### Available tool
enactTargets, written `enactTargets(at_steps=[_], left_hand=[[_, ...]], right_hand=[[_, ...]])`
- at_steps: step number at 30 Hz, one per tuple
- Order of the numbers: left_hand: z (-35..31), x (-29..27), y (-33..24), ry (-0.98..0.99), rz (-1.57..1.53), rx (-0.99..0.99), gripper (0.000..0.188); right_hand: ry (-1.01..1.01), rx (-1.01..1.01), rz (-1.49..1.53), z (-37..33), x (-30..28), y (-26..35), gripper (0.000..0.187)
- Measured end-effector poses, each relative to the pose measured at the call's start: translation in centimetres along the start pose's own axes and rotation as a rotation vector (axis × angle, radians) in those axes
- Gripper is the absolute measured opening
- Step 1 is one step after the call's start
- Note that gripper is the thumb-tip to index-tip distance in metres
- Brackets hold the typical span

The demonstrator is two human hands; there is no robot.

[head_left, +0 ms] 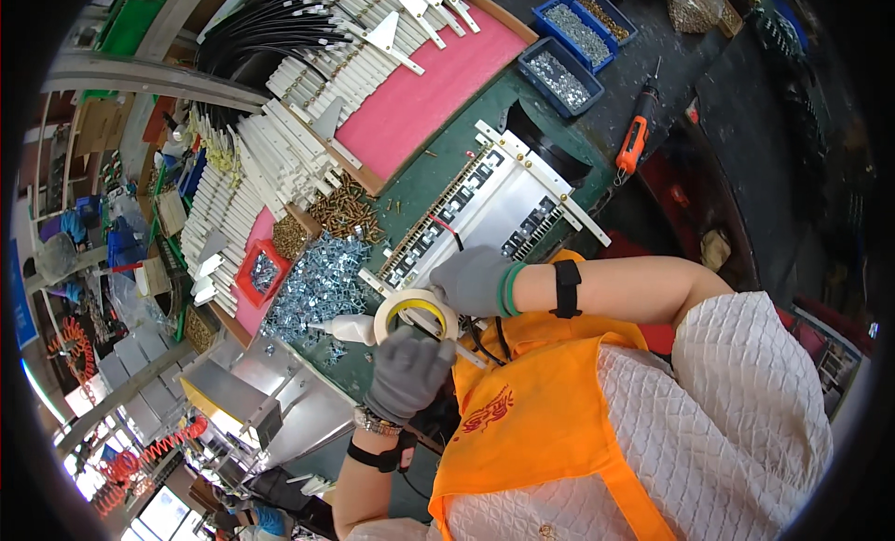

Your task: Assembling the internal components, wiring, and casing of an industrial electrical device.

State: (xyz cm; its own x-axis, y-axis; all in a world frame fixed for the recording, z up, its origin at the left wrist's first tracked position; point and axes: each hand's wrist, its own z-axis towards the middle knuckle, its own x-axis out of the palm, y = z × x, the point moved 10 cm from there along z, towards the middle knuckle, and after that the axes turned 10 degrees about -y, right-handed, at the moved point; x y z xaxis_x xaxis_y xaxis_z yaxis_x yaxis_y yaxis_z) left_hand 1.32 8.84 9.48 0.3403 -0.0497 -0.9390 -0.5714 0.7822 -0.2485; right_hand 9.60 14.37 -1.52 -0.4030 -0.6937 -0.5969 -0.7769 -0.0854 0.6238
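A roll of cream tape (383, 319) with a yellow inner core stands over the near left end of a metal-and-white assembly (494, 205). My left hand (407, 373), in a grey glove, has its fingers curled onto the roll's lower edge. My right hand (474, 280), gloved in grey with a green cuff, is closed against the roll's upper right side. Its fingertips are hidden, so what it pinches cannot be made out. Rows of black clips line the assembly's two long sides, and white bars cross its ends. A white nozzle bottle (347, 328) lies left of the roll.
Blue screws (322, 285) and brass screws (345, 210) lie heaped at left, beside a red bin (263, 271). White bars (298, 145) fill pink-lined trays beyond. Blue bins (559, 78) of hardware and an orange electric screwdriver (638, 131) are at the far right.
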Motion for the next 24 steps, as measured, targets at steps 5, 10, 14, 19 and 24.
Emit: enactTargets(at_steps=[5,10,14,19,24], left_hand=[[-8.9,-6.6,11.2,-0.930,-0.145,-0.993,0.028],[-17.6,-1.7,20.1,-1.157,-0.625,-1.333,0.043],[-19.9,1.5,19.9,-0.741,-0.249,-1.497,0.056],[-24.4,8.3,16.1,-0.628,-0.138,-1.767,0.082],[-23.7,11.9,18.2,-0.775,-0.431,-1.861,0.093]], right_hand=[[-0.162,-0.073,0.050,0.0,-3.2,0.0,0.021],[-0.282,0.021,0.172,2.0,-8.9,1.1,0.021],[-0.632,-0.408,-0.115,2.9,-9.5,5.4,0.019],[-0.334,-0.511,-0.346,-0.3,-0.8,5.3,0.027],[-0.363,-0.513,-0.424,-0.9,0.8,7.3,0.035]])
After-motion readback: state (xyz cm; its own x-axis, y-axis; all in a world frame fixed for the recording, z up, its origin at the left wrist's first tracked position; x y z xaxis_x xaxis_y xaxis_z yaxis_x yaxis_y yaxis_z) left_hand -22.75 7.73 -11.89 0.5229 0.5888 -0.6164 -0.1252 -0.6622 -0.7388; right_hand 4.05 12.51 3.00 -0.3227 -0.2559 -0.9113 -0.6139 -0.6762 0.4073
